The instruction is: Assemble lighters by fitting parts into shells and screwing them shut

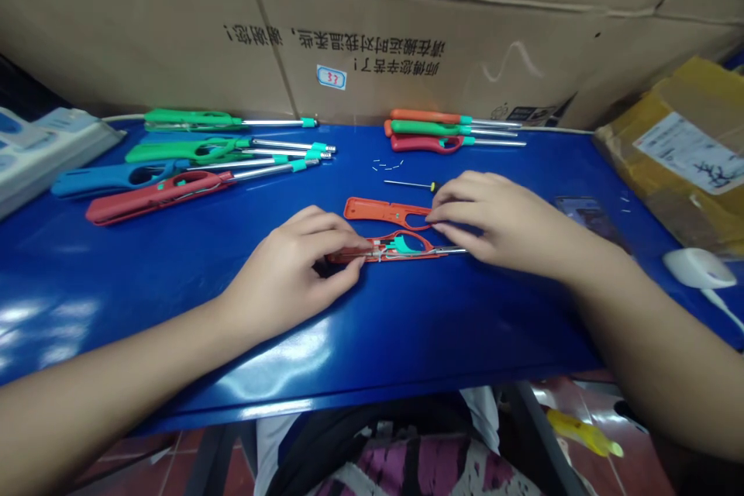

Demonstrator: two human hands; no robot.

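An orange utility lighter [401, 246] lies opened on the blue table in front of me, its teal trigger, inner parts and metal tube showing. My left hand [308, 263] is closed on the handle end of it, thumb and fingertips pinching there. Just beyond lies the loose orange casing half [377, 210], hollow side up. My right hand [488, 221] has its fingertips closed at the right end of that casing half, while its thumb side comes near the lighter's metal tube. A thin screwdriver [407, 184] with a yellow-and-dark handle lies behind, partly hidden by my right hand.
Several lighters [191, 143] lie at the left rear, more [430, 132] at the back. Small pins [387, 166] are scattered before them. A large carton [349, 23] walls the far side. At right are a taped box [686, 147], a phone [587, 217] and a white mouse-like device [699, 269].
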